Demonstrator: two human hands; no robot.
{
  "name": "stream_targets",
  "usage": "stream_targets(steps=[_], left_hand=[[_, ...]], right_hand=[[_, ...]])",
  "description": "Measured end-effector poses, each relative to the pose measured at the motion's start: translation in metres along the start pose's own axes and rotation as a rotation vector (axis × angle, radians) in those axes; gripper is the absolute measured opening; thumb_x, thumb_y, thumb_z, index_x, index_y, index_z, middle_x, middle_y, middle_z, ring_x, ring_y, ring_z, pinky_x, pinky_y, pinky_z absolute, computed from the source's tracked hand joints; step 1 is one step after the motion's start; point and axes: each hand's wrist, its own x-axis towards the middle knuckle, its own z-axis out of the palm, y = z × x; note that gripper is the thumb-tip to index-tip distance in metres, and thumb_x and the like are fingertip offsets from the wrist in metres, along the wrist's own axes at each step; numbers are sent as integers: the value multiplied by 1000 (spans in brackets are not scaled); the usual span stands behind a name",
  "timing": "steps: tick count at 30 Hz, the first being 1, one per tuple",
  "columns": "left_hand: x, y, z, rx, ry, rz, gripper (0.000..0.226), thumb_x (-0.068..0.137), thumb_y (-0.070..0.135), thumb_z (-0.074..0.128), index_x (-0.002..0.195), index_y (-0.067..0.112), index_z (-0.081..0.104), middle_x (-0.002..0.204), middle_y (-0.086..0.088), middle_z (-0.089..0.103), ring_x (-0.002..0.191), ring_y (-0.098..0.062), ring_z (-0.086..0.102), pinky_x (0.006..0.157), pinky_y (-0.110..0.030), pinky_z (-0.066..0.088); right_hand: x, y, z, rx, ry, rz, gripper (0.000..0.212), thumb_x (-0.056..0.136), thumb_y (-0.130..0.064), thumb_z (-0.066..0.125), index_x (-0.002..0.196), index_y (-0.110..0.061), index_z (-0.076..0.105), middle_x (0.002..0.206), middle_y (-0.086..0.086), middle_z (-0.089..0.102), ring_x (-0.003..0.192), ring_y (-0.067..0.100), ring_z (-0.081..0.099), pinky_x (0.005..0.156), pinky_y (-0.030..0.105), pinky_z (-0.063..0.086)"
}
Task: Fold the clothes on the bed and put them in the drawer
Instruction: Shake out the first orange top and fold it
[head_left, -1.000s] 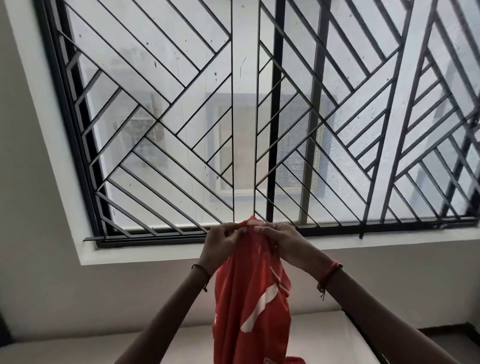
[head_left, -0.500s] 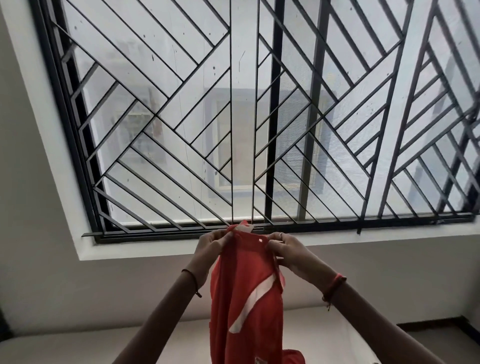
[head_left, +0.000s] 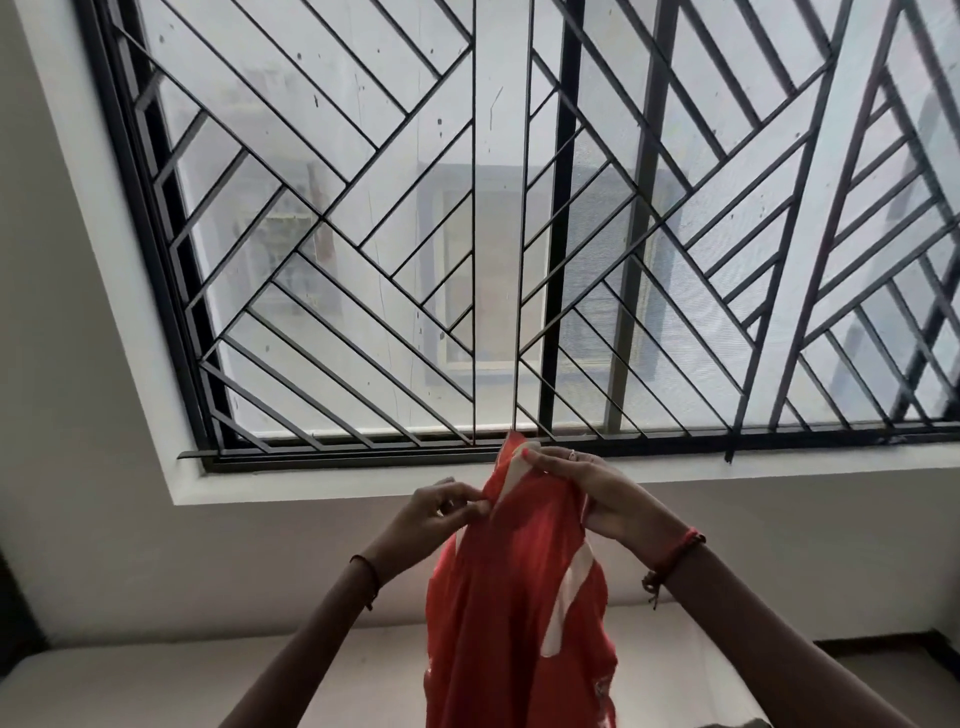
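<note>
red garment (head_left: 511, 587) w/ white stripes held up in air before barred window (head_left: 467, 234), hanging free above bed (head_left: 156, 686). left hand (head_left: 436, 517) pinches top edge; right hand (head_left: 597, 493) grips top higher up. prob finding edges to straighten before fold. drawer not in view.

The left hand (head_left: 434, 514) has slid lower down the edge of the garment (head_left: 519, 597); the right hand (head_left: 602, 493) has moved a little to the right. The hands, close together before, are now apart; the garment is spread wider between them.
</note>
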Motion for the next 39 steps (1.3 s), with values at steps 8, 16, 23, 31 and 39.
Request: stream_targets(steps=[8, 16, 23, 31, 39], left_hand=[[21, 33, -30, -175, -52, 1, 64, 81, 61, 54, 134, 26, 48, 137, 9, 50, 122, 3, 49, 96, -15, 43], [40, 61, -38, -207, -437, -121, 17, 80, 40, 68, 86, 25, 71, 79, 7, 65, 73, -5, 60, 61, -14, 46], [39, 60, -31, -260, -468, -156, 16, 92, 22, 55, 90, 18, 71, 85, 2, 67, 77, -11, 62, 66, -19, 53], [39, 62, -34, -230, -430, -192, 21, 96, 11, 48, 111, 11, 63, 106, -12, 66, 99, -27, 61, 87, -33, 53], [46, 71, -38, -212, -379, -196, 31, 92, 23, 60, 111, -1, 59, 99, -19, 65, 89, -30, 61, 74, -32, 54]], right_hand=[[-27, -7, 30, -148, -89, -65, 17, 69, -13, 74, 87, -10, 76, 93, 10, 73, 82, 16, 69, 72, 23, 56], [-45, -17, 33, -165, -148, -136, 14, 81, -6, 66, 91, -2, 74, 92, 9, 73, 83, 14, 70, 70, 19, 55], [-43, -15, 24, -108, -61, -133, 15, 85, -1, 61, 97, 3, 70, 85, 11, 73, 72, 15, 70, 65, 21, 57], [-39, -15, 23, -933, 174, -613, 24, 78, -12, 59, 86, -29, 75, 62, -23, 65, 56, -8, 54, 55, 8, 37], [-30, -13, 10, -1179, 270, -1007, 15, 78, -10, 68, 93, -12, 74, 86, 3, 71, 77, 8, 64, 71, 16, 49]])
